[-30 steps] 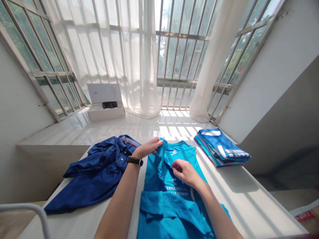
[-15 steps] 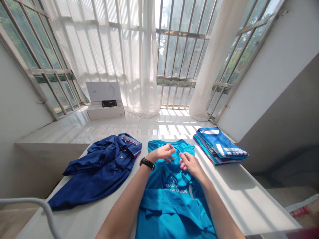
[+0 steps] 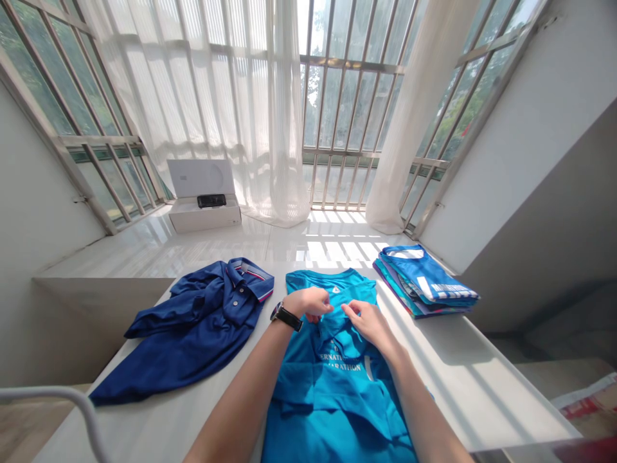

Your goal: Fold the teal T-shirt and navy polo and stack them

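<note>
A teal T-shirt (image 3: pixel 332 411) with white marathon lettering lies in front of me, its sides folded inward and its neckline facing the window. My left hand (image 3: pixel 312 303), with a black-strapped watch on its wrist, is closed in a pinch on the cloth of the upper part. Beside it my right hand (image 3: pixel 367 321) pinches the cloth too, thumb and forefinger together. A small gap separates the two hands. The fingertips partly hide the cloth they grip.
A navy polo shirt (image 3: pixel 202 341) lies loosely spread at left. Several folded shirts form a stack (image 3: pixel 427 283) at right. An open white box (image 3: pixel 205 217) holding a black device (image 3: pixel 211 200) stands on the windowsill. A grey curved tube (image 3: pixel 87 411) crosses the lower left corner.
Both hands have lowered a little onto the T-shirt and their fingers have closed on its cloth. A small white logo near the neckline now shows.
</note>
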{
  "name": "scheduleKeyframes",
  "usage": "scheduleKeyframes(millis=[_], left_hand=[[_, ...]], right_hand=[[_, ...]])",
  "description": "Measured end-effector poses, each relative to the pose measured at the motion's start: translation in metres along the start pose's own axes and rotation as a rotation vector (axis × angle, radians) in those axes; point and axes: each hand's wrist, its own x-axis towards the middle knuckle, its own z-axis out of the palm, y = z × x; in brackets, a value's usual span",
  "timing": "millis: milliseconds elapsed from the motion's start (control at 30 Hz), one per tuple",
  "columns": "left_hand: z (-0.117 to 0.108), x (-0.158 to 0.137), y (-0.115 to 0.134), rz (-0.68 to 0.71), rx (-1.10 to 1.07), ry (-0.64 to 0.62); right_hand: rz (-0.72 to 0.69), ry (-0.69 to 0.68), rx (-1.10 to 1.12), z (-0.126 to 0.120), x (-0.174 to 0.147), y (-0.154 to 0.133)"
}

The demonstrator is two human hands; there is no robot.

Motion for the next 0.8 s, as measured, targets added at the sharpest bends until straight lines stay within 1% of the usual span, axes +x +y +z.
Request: scheduleKeyframes(millis=[67, 100, 167, 200, 233, 267, 300, 367, 400, 467, 567, 633, 800], left_hand=[[0.002, -0.004, 0.008, 0.042, -0.079, -0.086], [0.002, -0.006, 0.012, 0.09, -0.16, -0.143], [0.002, -0.009, 0.017, 0.232, -0.361, -0.25], [0.002, -0.01, 0.018, 0.298, -0.436, -0.279], [0.002, -0.01, 0.018, 0.334, -0.449, -0.27], [0.002, -0.009, 0.016, 0.331, -0.396, -0.223], [0.002, -0.007, 0.014, 0.301, -0.306, -0.15], [0.002, -0.001, 0.007, 0.209, -0.113, 0.005], [0.003, 0.001, 0.003, 0.174, -0.046, 0.062], [0.003, 0.006, -0.005, 0.147, 0.004, 0.112], [0.002, 0.008, -0.011, 0.141, 0.036, 0.103], [0.001, 0.007, -0.012, 0.142, 0.048, 0.067], [0.001, 0.009, -0.006, 0.13, -0.029, -0.159]], right_hand=[[0.011, 0.016, -0.052, -0.003, 0.0, -0.002], [0.017, 0.022, -0.07, -0.004, 0.0, -0.002], [0.029, 0.026, -0.095, -0.005, -0.001, -0.002], [0.033, 0.027, -0.104, -0.005, -0.001, -0.001], [0.036, 0.027, -0.109, -0.005, -0.001, -0.001], [0.039, 0.028, -0.108, -0.005, -0.001, 0.0], [0.039, 0.029, -0.103, -0.004, -0.001, 0.001], [0.041, 0.033, -0.088, -0.003, -0.001, 0.002], [0.044, 0.033, -0.078, -0.003, -0.001, 0.002], [0.05, 0.033, -0.057, -0.002, -0.001, 0.001], [0.046, 0.043, -0.019, -0.002, -0.001, -0.001], [0.041, 0.059, -0.002, -0.001, 0.0, -0.002], [0.019, 0.146, 0.029, -0.001, 0.003, 0.003]])
